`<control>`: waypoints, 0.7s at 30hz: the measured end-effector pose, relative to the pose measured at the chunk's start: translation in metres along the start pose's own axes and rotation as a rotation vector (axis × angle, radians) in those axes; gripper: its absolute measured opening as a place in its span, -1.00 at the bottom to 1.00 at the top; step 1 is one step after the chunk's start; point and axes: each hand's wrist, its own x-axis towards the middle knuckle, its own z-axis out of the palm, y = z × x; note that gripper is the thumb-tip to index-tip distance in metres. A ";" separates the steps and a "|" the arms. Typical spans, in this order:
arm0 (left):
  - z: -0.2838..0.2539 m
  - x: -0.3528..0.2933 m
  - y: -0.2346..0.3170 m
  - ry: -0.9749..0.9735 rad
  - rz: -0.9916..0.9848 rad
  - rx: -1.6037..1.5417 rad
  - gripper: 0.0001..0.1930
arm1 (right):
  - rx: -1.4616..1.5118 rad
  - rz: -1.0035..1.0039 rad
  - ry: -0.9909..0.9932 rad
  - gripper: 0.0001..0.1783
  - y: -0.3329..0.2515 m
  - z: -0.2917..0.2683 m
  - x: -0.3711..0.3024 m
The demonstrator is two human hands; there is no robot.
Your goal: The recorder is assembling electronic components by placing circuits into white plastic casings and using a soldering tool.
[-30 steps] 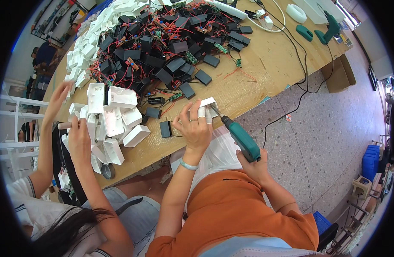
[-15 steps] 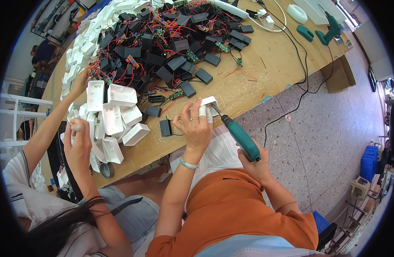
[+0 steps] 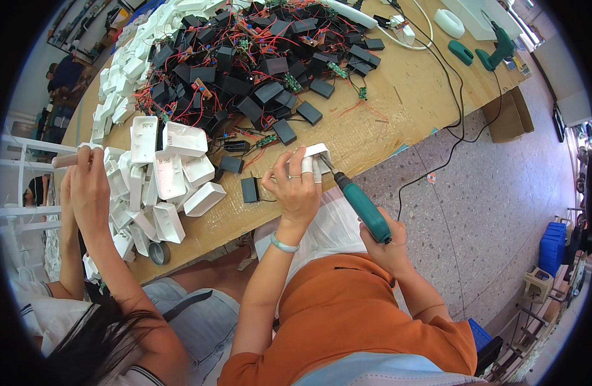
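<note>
My left hand [image 3: 296, 196] grips a white plastic case [image 3: 317, 150] just past the table's front edge, its fingers wrapped round it. Some of those fingers wear white covers. In my right hand [image 3: 387, 248] is a green electric screwdriver [image 3: 365, 209], its bit reaching into the hollow side of the case. Whatever the bit touches inside is hidden. Nearest on the table, left of my left hand, lies a black box with a wire [image 3: 249, 190]. Behind it rest another black box [image 3: 231, 164] and a small green circuit board [image 3: 265, 141].
A heap of black boxes with red wires [image 3: 238, 77] covers the back of the table [image 3: 399, 90]. White cases [image 3: 169, 175] are piled at left, beside a co-worker's hands [image 3: 90, 183]. Another green power tool [image 3: 497, 48] and black cables [image 3: 461, 96] lie at right.
The co-worker's hands have left the heap, drawn left and come together around a light-coloured piece. My hands, the case and the screwdriver stay almost where they were.
</note>
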 end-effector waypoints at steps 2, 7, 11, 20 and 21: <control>0.000 0.000 0.000 -0.002 -0.003 0.000 -0.87 | -0.002 -0.017 0.013 -0.60 -0.003 0.000 0.000; 0.001 0.001 0.000 0.013 -0.001 0.008 -0.88 | -0.017 -0.085 0.062 -0.55 -0.008 0.002 0.000; -0.001 0.001 0.000 0.001 -0.007 0.003 -0.88 | -0.015 -0.094 0.056 -0.52 -0.005 0.001 -0.001; -0.001 0.000 0.000 0.008 -0.028 -0.031 -0.86 | 0.017 -0.110 0.100 -0.56 -0.007 -0.001 -0.006; -0.002 0.000 0.001 0.014 -0.030 -0.045 -0.85 | 0.012 -0.087 0.088 -0.57 -0.006 -0.002 -0.006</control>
